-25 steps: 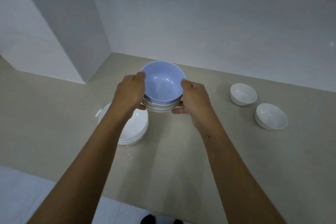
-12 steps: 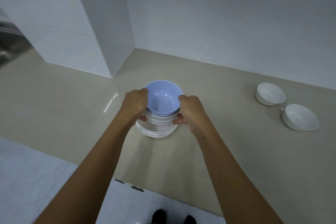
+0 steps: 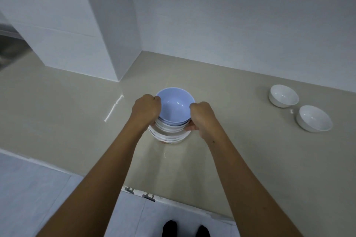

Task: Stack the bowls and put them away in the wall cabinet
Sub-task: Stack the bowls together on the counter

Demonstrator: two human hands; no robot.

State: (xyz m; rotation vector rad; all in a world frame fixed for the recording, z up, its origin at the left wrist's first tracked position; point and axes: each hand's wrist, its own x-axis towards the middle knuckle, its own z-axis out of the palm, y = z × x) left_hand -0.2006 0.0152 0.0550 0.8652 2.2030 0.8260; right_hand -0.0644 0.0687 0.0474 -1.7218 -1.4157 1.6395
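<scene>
A blue bowl [image 3: 174, 105] tops a stack of white bowls [image 3: 168, 134] standing on the beige counter [image 3: 57, 113]. My left hand [image 3: 146, 109] grips the left side of the upper bowls and my right hand [image 3: 203, 115] grips the right side, thumbs on the blue rim. The wider white bowls at the bottom of the stack rest on the counter. Two single white bowls sit apart at the right, one farther back [image 3: 283, 98] and one nearer [image 3: 314, 118]. No wall cabinet is in view.
A white tiled pillar [image 3: 107, 31] juts out at the back left and a white wall runs behind the counter. The counter's front edge with two metal cupboard handles [image 3: 139, 193] lies below my arms. My feet show on the floor.
I carried the blue-topped bowls left from mid-air and lowered them onto the wider white bowls; both stacks are now one. The view shifted, so the two single bowls appear farther right.
</scene>
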